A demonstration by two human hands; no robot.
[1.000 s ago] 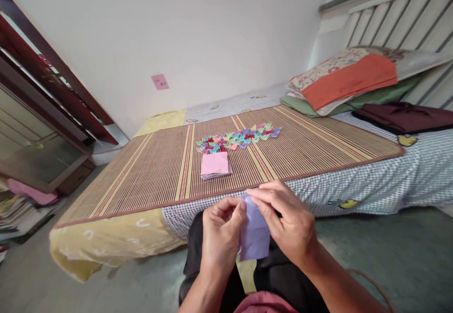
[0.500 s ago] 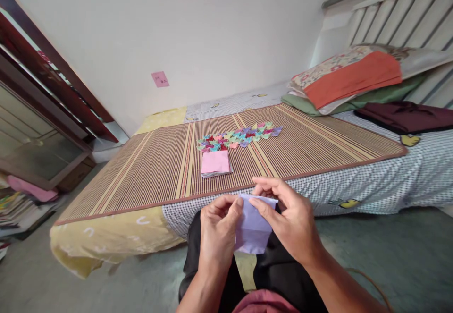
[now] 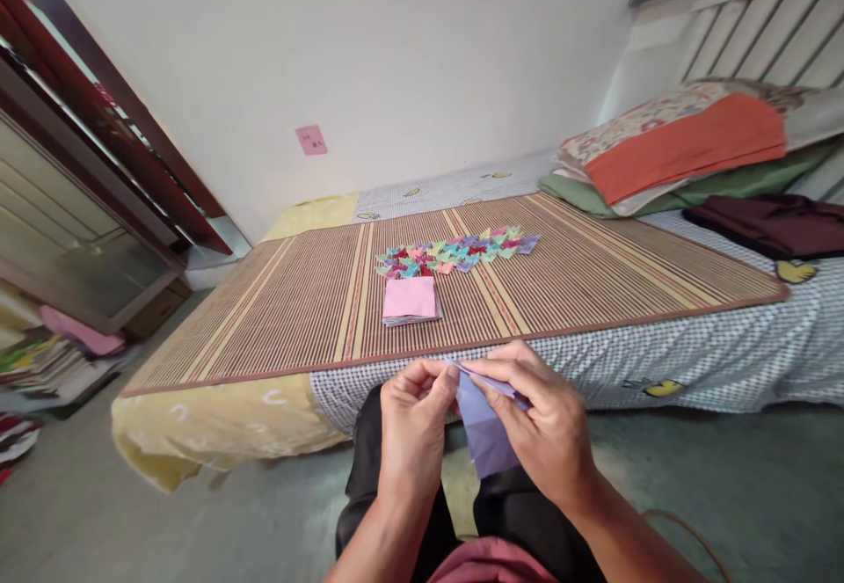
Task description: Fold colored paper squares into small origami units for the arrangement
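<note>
A purple sheet of paper (image 3: 486,433) hangs between my hands above my lap, its top edge folded over. My left hand (image 3: 415,420) pinches the upper left corner between thumb and fingers. Along the folded top edge, my right hand (image 3: 544,420) grips the paper, thumb in front and fingers behind. Beyond my hands, a stack of square paper with a pink sheet on top (image 3: 410,298) lies on the striped mat (image 3: 296,319). Just behind the stack are several small folded paper pieces (image 3: 462,251) in many colours, set in rows.
The mat covers a bed with a checked and yellow sheet (image 3: 237,429). Folded bedding with an orange cloth (image 3: 689,148) and a dark maroon cloth (image 3: 771,222) lie at the right. A pink note (image 3: 311,140) is on the wall. Papers (image 3: 46,363) are piled at the far left.
The paper's top edge has been folded over, and its lower part now slants to the right. My right hand's fingers have closed down onto that edge. The view has shifted slightly.
</note>
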